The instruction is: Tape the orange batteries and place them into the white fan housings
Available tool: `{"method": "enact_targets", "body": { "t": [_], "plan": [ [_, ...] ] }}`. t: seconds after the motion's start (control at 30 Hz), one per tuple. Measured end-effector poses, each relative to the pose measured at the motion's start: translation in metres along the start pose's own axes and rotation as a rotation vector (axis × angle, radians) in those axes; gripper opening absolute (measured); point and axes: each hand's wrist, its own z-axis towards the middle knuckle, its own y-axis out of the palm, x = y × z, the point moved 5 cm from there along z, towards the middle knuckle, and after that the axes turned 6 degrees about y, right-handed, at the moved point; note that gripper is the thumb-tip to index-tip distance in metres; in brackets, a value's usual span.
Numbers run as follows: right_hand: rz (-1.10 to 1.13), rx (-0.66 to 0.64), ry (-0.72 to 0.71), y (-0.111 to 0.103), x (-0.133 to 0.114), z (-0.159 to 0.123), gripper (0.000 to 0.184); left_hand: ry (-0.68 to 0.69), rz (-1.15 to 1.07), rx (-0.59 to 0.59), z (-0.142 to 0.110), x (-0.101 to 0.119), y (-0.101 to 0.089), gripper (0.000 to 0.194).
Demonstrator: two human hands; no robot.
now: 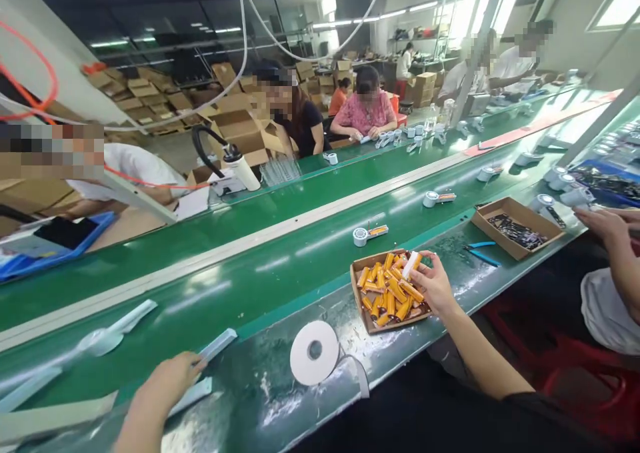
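My left hand (167, 383) is closed on a pale plastic handle shell (219, 345) at the near edge of the green belt. A second pale shell (194, 394) lies just below that hand. Between the fingertips of my right hand (436, 285) is an orange-wrapped battery with a white pad (411, 265) on its side. That hand is over the right side of a cardboard tray (367, 326), where many orange batteries (393, 291) lie heaped. Left of the tray, a roll of white tape (303, 359) rests flat, its loose end reaching the bench edge.
On the green conveyor belt (280, 263) lie small fan units, the closest one (360, 237) beyond the tray. Blue-handled pliers (484, 253) and a box of dark parts (550, 239) are to the right, near a co-worker's hand (607, 226). Other people sit across the belt.
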Motion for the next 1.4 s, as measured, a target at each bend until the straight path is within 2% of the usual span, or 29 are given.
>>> {"method": "enact_targets", "body": {
  "t": [0.03, 0.1, 0.2, 0.27, 0.33, 0.43, 0.57, 0.63, 0.73, 0.87, 1.0, 1.1, 1.17, 1.4],
  "plan": [
    [-0.003, -0.01, 0.01, 0.0, -0.002, 0.001, 0.078, 0.031, -0.039, -0.048, 0.01, 0.016, -0.005, 0.023],
    [-0.039, -0.065, 0.019, 0.013, -0.007, 0.007, 0.079, 0.151, -0.077, -0.03, 0.033, 0.063, -0.021, 0.023],
    [-0.124, -0.209, -0.001, 0.057, -0.016, 0.02, 0.079, 0.322, -0.081, 0.139, 0.072, 0.15, -0.039, 0.017],
    [-0.168, -0.322, -0.035, 0.093, -0.018, 0.025, 0.076, 0.381, -0.109, 0.167, 0.096, 0.205, -0.036, 0.022],
    [-0.201, -0.435, -0.069, 0.124, -0.016, 0.026, 0.071, 0.447, -0.141, 0.141, 0.115, 0.25, -0.028, 0.025],
    [-0.249, -0.574, -0.096, 0.152, -0.007, 0.03, 0.063, 0.542, -0.184, 0.073, 0.133, 0.289, -0.021, 0.017],
    [-0.504, -0.633, -0.151, 0.164, 0.002, 0.054, 0.063, 0.568, -0.26, 0.005, 0.142, 0.294, -0.028, 0.006],
    [-0.673, -0.629, -0.174, 0.169, 0.007, 0.073, 0.062, 0.533, -0.317, -0.007, 0.145, 0.291, -0.031, 0.01],
    [-0.827, -0.638, -0.149, 0.181, 0.021, 0.103, 0.056, 0.45, -0.401, 0.01, 0.154, 0.287, -0.024, 0.019],
    [-1.06, -0.655, -0.147, 0.193, 0.041, 0.127, 0.037, 0.392, -0.458, 0.035, 0.165, 0.291, -0.011, 0.02],
    [-1.281, -0.693, -0.19, 0.198, 0.049, 0.131, 0.035, 0.379, -0.471, 0.047, 0.168, 0.295, -0.007, 0.021],
    [-1.443, -0.716, -0.236, 0.2, 0.05, 0.127, 0.036, 0.368, -0.471, 0.057, 0.168, 0.296, -0.007, 0.043],
    [-1.563, -0.717, -0.271, 0.2, 0.049, 0.122, 0.037, 0.374, -0.472, 0.062, 0.166, 0.299, -0.007, 0.047],
    [-1.906, -0.735, -0.291, 0.199, 0.056, 0.11, 0.051, 0.43, -0.465, 0.067, 0.169, 0.311, -0.007, 0.013]
  ]
}}
